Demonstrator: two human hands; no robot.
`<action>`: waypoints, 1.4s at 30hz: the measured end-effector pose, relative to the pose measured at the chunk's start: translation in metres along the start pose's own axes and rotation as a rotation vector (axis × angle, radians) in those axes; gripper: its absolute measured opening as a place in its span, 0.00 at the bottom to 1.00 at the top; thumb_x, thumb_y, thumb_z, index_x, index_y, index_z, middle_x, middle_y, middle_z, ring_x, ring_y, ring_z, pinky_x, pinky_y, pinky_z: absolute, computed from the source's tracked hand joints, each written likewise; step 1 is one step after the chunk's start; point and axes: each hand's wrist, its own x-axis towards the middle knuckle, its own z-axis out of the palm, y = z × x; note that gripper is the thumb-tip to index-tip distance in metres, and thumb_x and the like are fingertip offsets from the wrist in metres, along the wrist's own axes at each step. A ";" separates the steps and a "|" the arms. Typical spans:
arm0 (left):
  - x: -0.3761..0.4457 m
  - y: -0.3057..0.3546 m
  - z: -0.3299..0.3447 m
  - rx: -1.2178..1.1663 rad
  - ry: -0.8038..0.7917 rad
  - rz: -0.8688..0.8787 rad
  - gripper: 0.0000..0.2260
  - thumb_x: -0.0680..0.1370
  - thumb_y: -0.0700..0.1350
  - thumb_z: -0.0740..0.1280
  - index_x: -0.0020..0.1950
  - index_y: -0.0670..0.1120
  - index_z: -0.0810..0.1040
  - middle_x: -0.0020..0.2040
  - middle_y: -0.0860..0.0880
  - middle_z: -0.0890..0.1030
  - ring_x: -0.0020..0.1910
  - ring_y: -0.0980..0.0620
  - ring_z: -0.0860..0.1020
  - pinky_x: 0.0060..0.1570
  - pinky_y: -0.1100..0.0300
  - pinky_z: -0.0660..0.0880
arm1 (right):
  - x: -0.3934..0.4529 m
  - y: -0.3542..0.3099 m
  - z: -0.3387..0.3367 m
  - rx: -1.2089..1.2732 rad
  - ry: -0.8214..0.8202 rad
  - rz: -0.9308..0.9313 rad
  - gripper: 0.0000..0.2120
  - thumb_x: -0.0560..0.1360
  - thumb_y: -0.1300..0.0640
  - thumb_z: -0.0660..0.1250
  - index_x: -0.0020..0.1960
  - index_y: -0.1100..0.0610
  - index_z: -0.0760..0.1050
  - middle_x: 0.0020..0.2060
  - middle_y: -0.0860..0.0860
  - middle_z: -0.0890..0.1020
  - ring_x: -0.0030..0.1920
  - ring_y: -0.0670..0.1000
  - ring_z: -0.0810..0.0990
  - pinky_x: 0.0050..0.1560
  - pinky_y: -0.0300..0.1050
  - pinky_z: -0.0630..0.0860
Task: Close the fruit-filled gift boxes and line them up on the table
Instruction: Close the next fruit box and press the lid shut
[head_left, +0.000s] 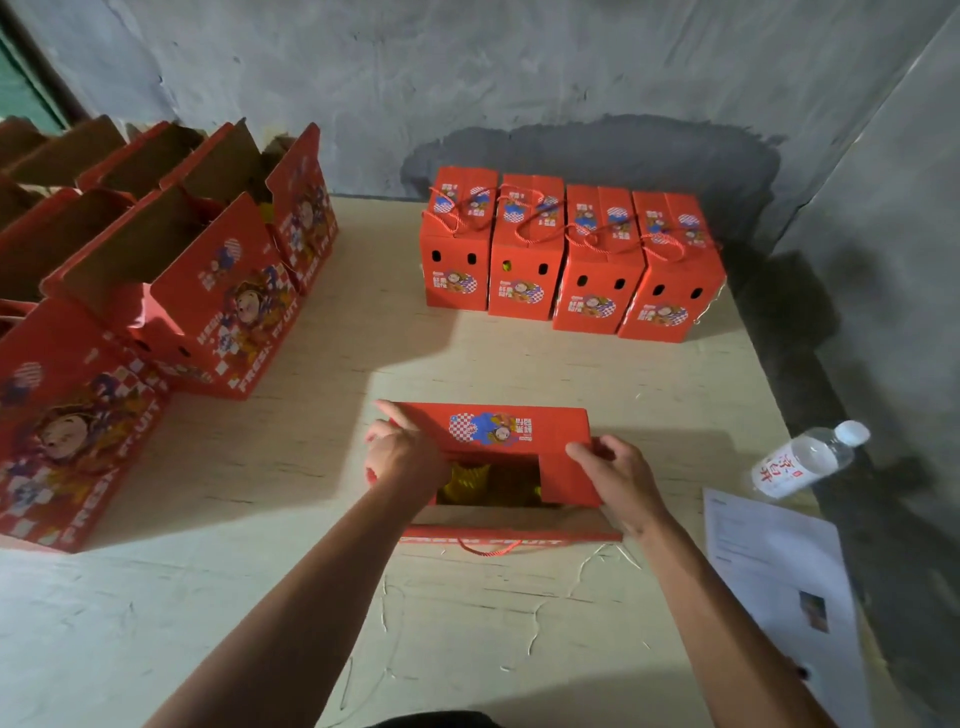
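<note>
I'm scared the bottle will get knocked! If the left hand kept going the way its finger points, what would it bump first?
Not the bottle. The left hand points away, so probably the leftmost closed box first, though depth is unclear.

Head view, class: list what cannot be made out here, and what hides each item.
1. Contents of the red cardboard gift box being closed: far flap, both hands and shadow hide most.
2. Left hand fingertips: tucked inside the box.
3. Open red boxes at left: frame edge crops them.
4. White printed sheet: text too small.
</note>
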 end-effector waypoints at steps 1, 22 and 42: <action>0.000 -0.002 0.003 -0.028 0.015 0.024 0.49 0.79 0.56 0.65 0.78 0.29 0.35 0.77 0.28 0.55 0.72 0.34 0.68 0.55 0.48 0.81 | -0.001 0.000 0.000 0.010 -0.004 0.003 0.20 0.69 0.34 0.71 0.50 0.48 0.83 0.41 0.41 0.87 0.41 0.43 0.86 0.47 0.49 0.84; 0.002 -0.063 0.036 -0.912 0.093 0.499 0.31 0.84 0.51 0.63 0.84 0.47 0.52 0.82 0.44 0.53 0.81 0.44 0.55 0.78 0.41 0.60 | -0.029 -0.001 0.002 0.006 0.037 -0.040 0.18 0.77 0.33 0.67 0.57 0.45 0.81 0.44 0.40 0.85 0.48 0.43 0.83 0.47 0.40 0.75; -0.036 -0.131 0.061 -0.818 0.190 0.817 0.26 0.75 0.35 0.65 0.72 0.51 0.76 0.75 0.60 0.73 0.80 0.54 0.61 0.75 0.55 0.65 | -0.072 0.028 -0.024 -0.298 -0.220 -0.408 0.28 0.81 0.53 0.68 0.79 0.41 0.65 0.80 0.35 0.57 0.78 0.34 0.58 0.71 0.42 0.70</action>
